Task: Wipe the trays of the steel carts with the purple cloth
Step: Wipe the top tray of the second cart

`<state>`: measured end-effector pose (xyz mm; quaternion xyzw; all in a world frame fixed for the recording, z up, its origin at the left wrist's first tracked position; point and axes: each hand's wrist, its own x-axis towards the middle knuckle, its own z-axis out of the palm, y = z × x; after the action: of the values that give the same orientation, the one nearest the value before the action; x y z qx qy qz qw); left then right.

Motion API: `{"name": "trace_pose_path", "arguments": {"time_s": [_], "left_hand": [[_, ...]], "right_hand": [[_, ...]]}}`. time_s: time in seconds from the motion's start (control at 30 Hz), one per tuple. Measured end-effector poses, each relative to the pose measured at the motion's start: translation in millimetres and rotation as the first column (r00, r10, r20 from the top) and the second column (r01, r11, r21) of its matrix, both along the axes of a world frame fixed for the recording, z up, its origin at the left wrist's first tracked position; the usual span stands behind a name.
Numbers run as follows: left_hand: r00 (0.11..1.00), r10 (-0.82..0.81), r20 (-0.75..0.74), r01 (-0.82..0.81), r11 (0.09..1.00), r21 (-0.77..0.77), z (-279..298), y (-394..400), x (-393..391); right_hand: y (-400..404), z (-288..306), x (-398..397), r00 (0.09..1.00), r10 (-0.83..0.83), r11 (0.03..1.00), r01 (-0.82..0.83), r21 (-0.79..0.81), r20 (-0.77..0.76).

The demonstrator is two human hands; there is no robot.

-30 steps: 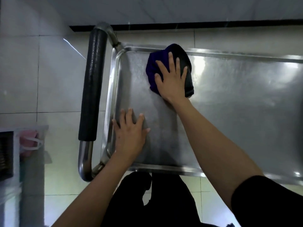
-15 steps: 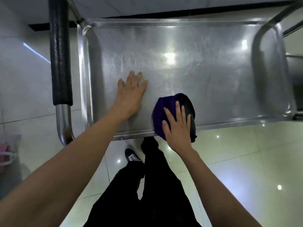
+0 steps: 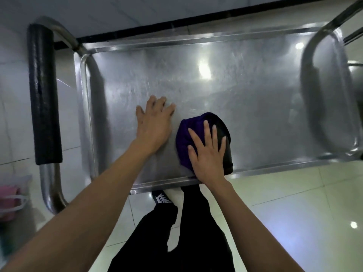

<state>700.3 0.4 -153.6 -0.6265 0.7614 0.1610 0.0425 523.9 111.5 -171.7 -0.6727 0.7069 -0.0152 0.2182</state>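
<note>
The right hand (image 3: 207, 154) is pressing down on the purple cloth (image 3: 183, 138), fingers straight and spread flat over it, not curled round it. The cloth is lying bunched on the steel tray (image 3: 245, 91), touching the tray's near edge, roughly midway along that edge; its right part is looking dark, almost black. The left hand (image 3: 154, 122) is resting palm down on the bare tray surface just beside the cloth, on its left, fingers released and extended, holding nothing. The tray's rim is running round all four edges. At the tray's left edge the cart's black padded handle (image 3: 44, 95) is standing clear of the rim on a steel tube. At the right edge, a curved steel tube (image 3: 314, 55) is arching over the tray.
</note>
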Motion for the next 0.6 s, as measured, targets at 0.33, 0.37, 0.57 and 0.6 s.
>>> {"name": "trace_pose_path", "arguments": {"time_s": [0.33,0.37,0.57,0.6], "left_hand": [[0.995,0.096,-0.007,-0.095,0.995,0.041,8.5,1.5,-8.5],[0.994,0.108,-0.013,-0.108,0.993,0.048,8.7,1.6,-9.9],[0.982,0.190,0.013,-0.190,0.977,0.101,4.3,4.0,-21.1],[0.981,0.193,0.017,-0.194,0.975,0.107,3.4,4.3,-21.9]], "right_hand": [[-188.4,6.6,-6.0,0.994,0.107,0.994,-0.107,0.008,0.024],[-207.8,7.2,-2.7,0.992,0.121,0.993,-0.121,0.009,0.026],[-276.6,7.2,15.6,0.980,0.197,0.980,-0.196,-0.028,0.029],[-277.5,7.0,15.9,0.978,0.206,0.978,-0.205,-0.031,0.027]]}}
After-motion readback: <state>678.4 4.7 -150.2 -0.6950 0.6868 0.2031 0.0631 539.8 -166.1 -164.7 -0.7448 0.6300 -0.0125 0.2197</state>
